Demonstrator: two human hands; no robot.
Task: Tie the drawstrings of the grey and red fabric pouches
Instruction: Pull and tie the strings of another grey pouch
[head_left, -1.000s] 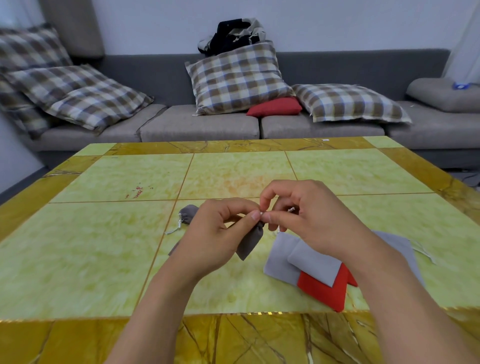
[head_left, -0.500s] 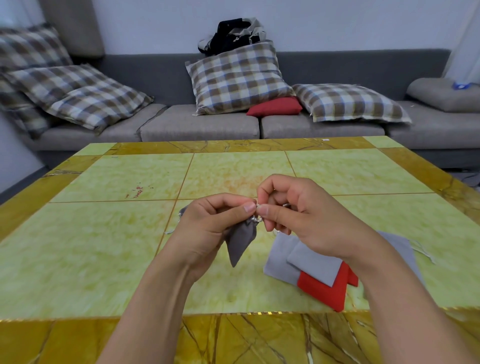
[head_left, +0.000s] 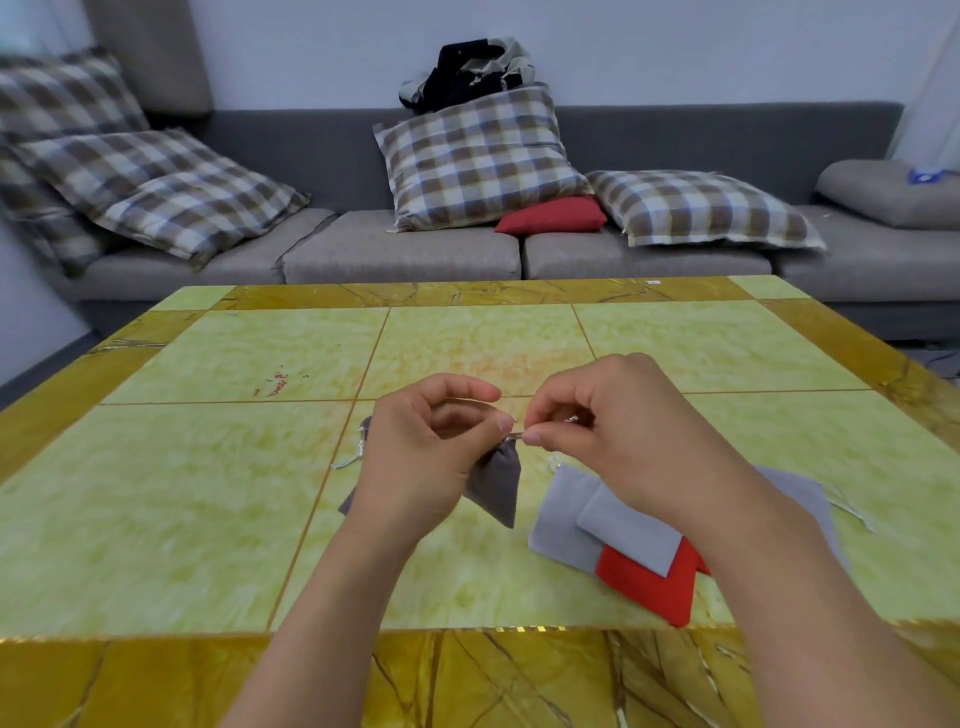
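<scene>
dark grey pouch (head_left: 496, 483): light, limp, hanging above counter (head_left: 208, 467). left hand (head_left: 426, 457) and right hand (head_left: 597, 441) pinch its thin, slippery drawstring (head_left: 514, 438); take hold there.

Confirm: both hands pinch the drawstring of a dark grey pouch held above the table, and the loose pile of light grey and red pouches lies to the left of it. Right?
Not quite. The head view shows the pile of light grey pouches and a red pouch to the right of the dark grey pouch, under the right hand. The rest holds: left hand and right both pinch its drawstring, above the table.
</scene>
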